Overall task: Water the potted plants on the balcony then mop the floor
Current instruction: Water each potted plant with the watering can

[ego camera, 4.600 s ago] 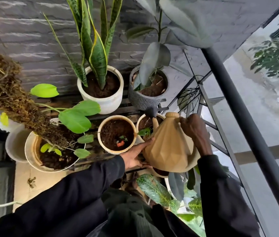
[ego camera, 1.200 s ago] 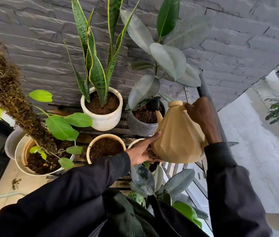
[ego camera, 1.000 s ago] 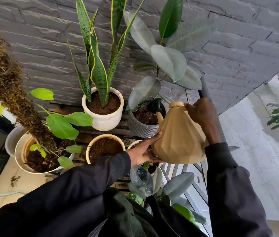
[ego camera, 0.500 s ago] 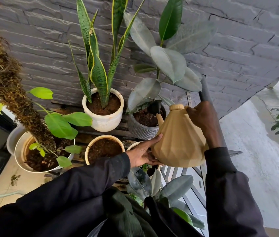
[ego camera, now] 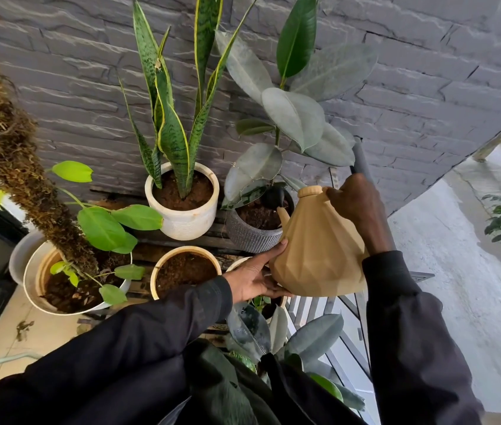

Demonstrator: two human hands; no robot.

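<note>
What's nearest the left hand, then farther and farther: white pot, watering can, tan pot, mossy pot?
1. The watering can: touching the left hand, on its right.
2. The tan pot: just to its left.
3. The white pot: farther back, leftward.
4. The mossy pot: far left.

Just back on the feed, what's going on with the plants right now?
A person holds a tan watering can tilted toward the grey ribbed pot with the rubber plant, its black spout head over the soil. The right hand grips the can near its cap; the left hand supports its lower side with straight fingers. Water flow is not discernible. No mop is in view.
</note>
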